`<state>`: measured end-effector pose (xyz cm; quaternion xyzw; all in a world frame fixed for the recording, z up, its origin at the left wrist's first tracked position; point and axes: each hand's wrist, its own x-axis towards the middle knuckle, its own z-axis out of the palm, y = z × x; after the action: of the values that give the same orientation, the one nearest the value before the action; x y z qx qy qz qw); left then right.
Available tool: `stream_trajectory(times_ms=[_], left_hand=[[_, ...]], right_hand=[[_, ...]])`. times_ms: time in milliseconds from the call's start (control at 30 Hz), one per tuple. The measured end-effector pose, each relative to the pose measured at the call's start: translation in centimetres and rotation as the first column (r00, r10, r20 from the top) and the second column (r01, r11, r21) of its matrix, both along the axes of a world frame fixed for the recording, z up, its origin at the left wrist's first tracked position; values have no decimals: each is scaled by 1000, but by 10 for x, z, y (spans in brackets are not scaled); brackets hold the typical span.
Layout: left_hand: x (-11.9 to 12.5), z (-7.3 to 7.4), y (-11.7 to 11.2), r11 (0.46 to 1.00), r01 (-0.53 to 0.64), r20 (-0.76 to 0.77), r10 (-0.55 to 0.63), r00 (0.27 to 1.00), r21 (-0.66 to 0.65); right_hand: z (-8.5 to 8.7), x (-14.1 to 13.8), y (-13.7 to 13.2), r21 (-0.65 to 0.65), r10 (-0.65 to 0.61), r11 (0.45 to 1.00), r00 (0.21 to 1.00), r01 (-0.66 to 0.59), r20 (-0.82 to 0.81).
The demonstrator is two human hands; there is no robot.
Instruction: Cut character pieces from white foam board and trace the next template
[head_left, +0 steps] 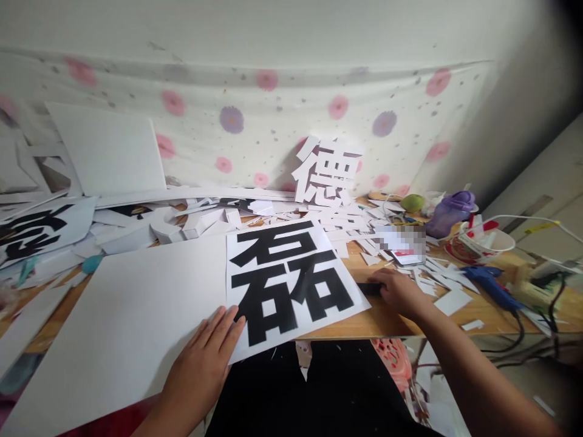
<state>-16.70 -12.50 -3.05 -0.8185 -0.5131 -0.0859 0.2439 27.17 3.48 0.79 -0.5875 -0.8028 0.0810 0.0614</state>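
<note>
A white sheet printed with a bold black Chinese character (285, 276) lies over the right end of a large white foam board (150, 303). My left hand (204, 349) rests flat near the sheet's lower left edge, fingers stretched out, on the board and the print. Just right of the sheet, my right hand (401, 292) is closed on a slim black object (370, 289) lying low at the tabletop. Its far end meets the sheet's right edge, and its kind is not clear. My right fingertips are partly hidden.
A cut-out white character (328, 173) leans against the flowered wall cloth. White scraps (449, 300) litter the wooden table. At right are a phone (401, 244), a blue glue gun (494, 288) with its cord, a plastic tub (487, 243) and a purple bottle (450, 212).
</note>
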Motion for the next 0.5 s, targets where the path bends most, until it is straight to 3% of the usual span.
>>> stream_trajectory(times_ms=[200,300,400,500], left_hand=[[-10,-2,10,996,86,-49,-87,995,-20],[-13,-5,14,996,84,-40,-86,996,-29],[-12,-10,16,996,79,-29,-80,996,-36],[-5,-12,20,991,137,-28,-137,990,8]], right_hand=[[15,4,-21,-70,88,994,996,-89,-13],[19,6,-32,-72,67,995,998,-68,-9],[24,19,-42,-51,-99,994,995,100,24],[28,36,-46,47,-311,949,950,311,11]])
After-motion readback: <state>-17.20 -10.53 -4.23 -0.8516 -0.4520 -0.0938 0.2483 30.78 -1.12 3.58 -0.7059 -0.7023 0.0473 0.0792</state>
